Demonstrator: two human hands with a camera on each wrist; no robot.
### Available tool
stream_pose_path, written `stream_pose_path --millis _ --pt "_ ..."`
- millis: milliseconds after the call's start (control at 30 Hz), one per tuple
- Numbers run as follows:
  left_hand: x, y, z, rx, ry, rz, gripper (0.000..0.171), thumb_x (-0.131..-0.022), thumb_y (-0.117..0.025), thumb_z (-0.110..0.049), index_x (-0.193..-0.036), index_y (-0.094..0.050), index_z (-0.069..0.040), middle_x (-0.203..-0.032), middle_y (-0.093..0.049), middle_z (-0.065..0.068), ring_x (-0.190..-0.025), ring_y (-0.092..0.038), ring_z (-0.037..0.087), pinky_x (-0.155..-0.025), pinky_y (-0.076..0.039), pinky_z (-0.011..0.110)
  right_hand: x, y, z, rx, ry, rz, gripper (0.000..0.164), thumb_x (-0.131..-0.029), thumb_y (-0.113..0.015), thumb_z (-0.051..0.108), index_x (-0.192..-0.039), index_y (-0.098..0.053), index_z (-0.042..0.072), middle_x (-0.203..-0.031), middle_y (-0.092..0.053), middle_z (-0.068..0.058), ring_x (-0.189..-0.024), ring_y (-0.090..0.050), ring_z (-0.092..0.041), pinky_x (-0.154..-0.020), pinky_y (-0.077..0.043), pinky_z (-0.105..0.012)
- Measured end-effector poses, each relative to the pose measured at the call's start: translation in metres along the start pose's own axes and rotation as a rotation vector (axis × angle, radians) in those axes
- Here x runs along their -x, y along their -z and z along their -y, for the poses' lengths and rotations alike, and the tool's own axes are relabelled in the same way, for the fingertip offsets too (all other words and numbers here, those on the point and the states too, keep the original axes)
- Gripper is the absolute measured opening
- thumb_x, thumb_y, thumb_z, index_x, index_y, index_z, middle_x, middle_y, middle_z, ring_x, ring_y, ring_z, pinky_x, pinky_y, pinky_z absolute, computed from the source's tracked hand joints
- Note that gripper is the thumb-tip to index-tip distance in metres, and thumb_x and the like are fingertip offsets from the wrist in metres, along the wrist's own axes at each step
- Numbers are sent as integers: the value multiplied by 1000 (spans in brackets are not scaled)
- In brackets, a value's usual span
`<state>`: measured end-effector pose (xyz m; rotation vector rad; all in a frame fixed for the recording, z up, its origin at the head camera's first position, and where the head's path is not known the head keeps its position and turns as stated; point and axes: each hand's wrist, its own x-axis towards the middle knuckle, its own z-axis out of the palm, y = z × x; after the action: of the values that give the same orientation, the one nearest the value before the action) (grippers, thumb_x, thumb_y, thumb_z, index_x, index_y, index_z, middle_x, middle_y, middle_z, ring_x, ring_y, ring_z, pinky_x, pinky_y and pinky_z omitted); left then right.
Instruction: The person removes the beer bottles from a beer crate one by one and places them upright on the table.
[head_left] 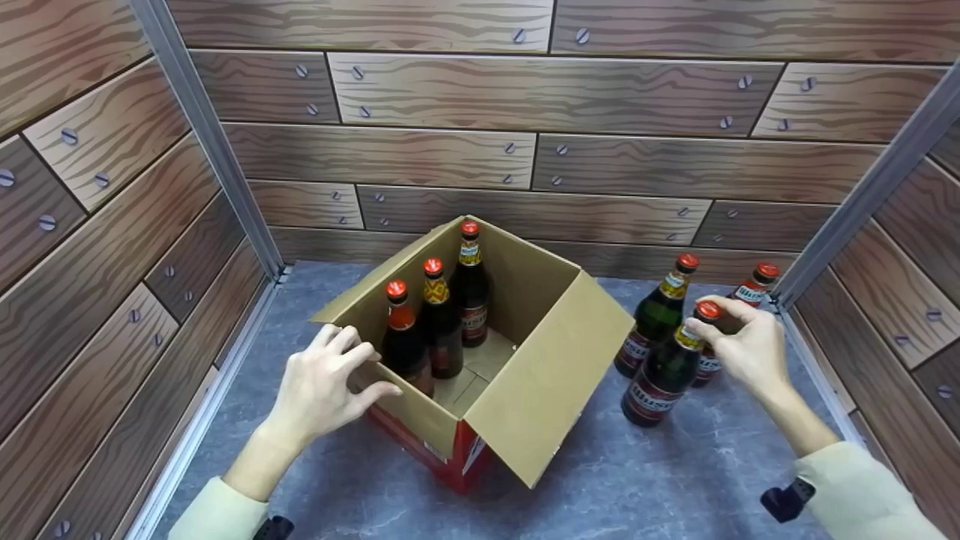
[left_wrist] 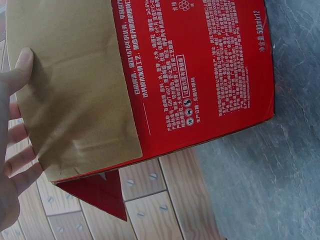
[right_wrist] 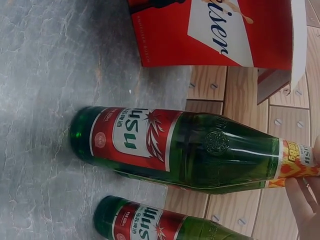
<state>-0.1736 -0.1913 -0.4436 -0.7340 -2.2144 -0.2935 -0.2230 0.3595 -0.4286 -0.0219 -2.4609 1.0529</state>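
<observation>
While the left hand (head_left: 322,384) grips the red-and-brown cardboard box (head_left: 553,371), the right hand (head_left: 748,346) pinches a near-upright green glass bottle (head_left: 661,381) by its neck, right of the box.

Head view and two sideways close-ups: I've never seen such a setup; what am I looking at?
There is no machine: a person's bare left hand and right hand do the work. The wide picture comes from a head-worn camera looking down; the close-ups come from wrist cameras, one per hand. On the grey surface sits an open cardboard box with three bottles inside. Three more bottles are to its right; the right hand pinches the neck of the nearest bottle. The left hand touches the box's edge.
</observation>
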Motion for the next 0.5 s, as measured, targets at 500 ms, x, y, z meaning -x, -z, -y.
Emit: stream_pose_path --millis 500 --pt "2 -1 0 8 14 8 48 -74 -84 -63 -88 -68 -20 -83 -56 -2 -84 -61 22 -42 -47 34 4 9 8 -179 44 -3 42 -88 -84 5 -127 -72 -3 -91 -66 36 -85 -65 19 -76 -53 -4"
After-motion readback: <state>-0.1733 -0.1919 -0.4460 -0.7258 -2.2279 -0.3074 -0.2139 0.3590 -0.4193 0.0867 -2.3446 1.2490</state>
